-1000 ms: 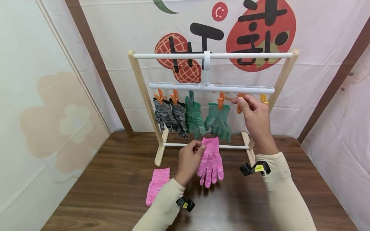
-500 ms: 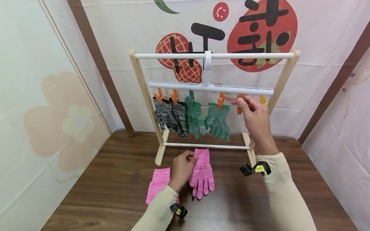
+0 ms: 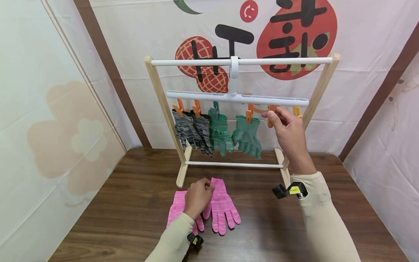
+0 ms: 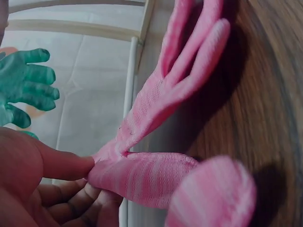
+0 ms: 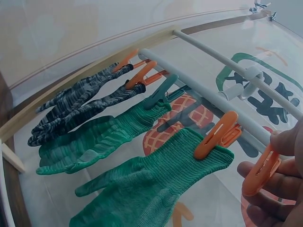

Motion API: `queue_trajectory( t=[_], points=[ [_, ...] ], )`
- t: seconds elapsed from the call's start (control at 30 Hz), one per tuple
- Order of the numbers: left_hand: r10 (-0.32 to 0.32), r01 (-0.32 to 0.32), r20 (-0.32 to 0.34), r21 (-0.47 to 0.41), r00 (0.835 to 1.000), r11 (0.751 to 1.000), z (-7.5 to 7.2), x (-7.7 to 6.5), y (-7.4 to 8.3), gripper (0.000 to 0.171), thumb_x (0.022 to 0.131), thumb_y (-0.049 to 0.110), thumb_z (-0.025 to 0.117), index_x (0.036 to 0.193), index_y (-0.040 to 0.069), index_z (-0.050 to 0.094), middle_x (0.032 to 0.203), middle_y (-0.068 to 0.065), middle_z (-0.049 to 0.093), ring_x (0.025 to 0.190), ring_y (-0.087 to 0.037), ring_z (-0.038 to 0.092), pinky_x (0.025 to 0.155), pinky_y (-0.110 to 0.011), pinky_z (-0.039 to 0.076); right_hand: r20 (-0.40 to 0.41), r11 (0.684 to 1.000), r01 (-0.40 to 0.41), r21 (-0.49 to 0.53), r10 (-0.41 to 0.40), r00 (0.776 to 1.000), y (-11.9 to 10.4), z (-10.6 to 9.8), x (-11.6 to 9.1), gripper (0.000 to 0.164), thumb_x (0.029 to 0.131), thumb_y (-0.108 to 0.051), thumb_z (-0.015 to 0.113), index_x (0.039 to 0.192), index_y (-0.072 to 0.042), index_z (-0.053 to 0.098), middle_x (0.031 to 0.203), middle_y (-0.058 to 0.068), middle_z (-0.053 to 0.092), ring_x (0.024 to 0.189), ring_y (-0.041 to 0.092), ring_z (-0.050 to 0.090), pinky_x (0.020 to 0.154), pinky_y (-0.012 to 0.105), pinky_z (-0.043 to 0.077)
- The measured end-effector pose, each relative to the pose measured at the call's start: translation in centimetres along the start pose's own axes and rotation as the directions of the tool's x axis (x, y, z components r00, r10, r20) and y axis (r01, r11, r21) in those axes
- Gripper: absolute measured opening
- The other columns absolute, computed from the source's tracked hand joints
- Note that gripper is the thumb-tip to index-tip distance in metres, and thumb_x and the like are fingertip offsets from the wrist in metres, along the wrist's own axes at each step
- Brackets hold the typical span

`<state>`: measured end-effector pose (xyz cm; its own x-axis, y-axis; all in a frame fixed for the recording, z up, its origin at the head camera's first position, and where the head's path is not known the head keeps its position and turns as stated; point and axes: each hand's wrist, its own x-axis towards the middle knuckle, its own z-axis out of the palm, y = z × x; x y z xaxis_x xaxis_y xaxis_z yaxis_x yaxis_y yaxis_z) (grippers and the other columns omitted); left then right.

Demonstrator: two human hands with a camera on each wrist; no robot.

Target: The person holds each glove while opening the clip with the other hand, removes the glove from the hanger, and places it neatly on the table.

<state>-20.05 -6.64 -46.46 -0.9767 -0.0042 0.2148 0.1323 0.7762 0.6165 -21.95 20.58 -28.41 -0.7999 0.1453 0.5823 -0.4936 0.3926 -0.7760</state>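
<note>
My left hand pinches a pink knitted glove near its cuff, low over the table; in the left wrist view the thumb presses on the fabric. A second pink glove lies on the table, partly hidden by that hand and forearm. Up at the white hanger, my right hand grips an orange clothespin between thumb and fingers, with nothing in the clothespin. Left of it, a green glove hangs from another orange clothespin.
Further left hang another green glove and two black-and-grey gloves from clothespins. The hanger hooks onto a wooden rack with white rods. A yellow clothespin sits at the hanger's right end. A printed cloth hangs behind.
My left hand has lowered the pink glove down and to the left, from in front of the rack to close by the other pink glove. The right hand stays at the orange clothespin.
</note>
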Motion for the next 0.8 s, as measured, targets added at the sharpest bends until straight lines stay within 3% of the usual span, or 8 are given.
queue_trajectory(
  t=[0.2,0.37,0.5,0.8],
  points=[
    [0.030,-0.031,0.014,0.103,0.999,0.994,0.0,-0.1,-0.7,0.013,0.091,0.022,0.074,0.080,0.016,0.069,0.071,0.001,0.064,0.065,-0.025,0.064,0.051,-0.042,0.044,0.010,1.000,-0.001,-0.002,0.001,1.000,0.0,0.0,-0.1,0.037,0.104,-0.034,0.059,0.129,-0.009,0.068,0.109,0.006,0.074,0.092,0.018,0.055,0.077,0.028,0.040],
    [0.052,-0.055,0.021,0.167,0.998,0.985,0.1,-0.3,-1.1,0.027,0.091,0.021,0.074,0.069,0.018,0.059,0.067,-0.001,0.062,0.060,-0.027,0.062,0.048,-0.043,0.041,0.020,1.000,0.000,0.017,-0.001,1.000,0.2,0.0,-0.2,0.038,0.105,-0.033,0.059,0.132,-0.007,0.066,0.114,0.012,0.073,0.094,0.017,0.057,0.080,0.027,0.042],
    [0.057,-0.059,0.012,0.193,0.998,0.979,0.2,-0.3,-1.4,0.031,0.090,0.020,0.075,0.065,0.018,0.056,0.064,-0.001,0.059,0.060,-0.028,0.062,0.048,-0.043,0.041,0.025,0.999,0.002,0.034,-0.003,1.000,0.2,0.0,-0.3,0.039,0.105,-0.032,0.058,0.133,-0.006,0.065,0.117,0.015,0.072,0.096,0.015,0.058,0.081,0.026,0.043],
    [0.092,-0.080,-0.045,0.218,0.995,0.973,0.2,-0.5,-1.9,0.028,0.086,0.019,0.078,0.067,0.015,0.058,0.066,-0.003,0.060,0.067,-0.032,0.066,0.051,-0.047,0.044,0.013,0.998,0.017,0.053,-0.018,1.000,0.3,0.0,-0.5,0.039,0.104,-0.030,0.060,0.134,-0.005,0.064,0.115,0.004,0.073,0.096,0.016,0.059,0.085,0.024,0.045]
  ],
)
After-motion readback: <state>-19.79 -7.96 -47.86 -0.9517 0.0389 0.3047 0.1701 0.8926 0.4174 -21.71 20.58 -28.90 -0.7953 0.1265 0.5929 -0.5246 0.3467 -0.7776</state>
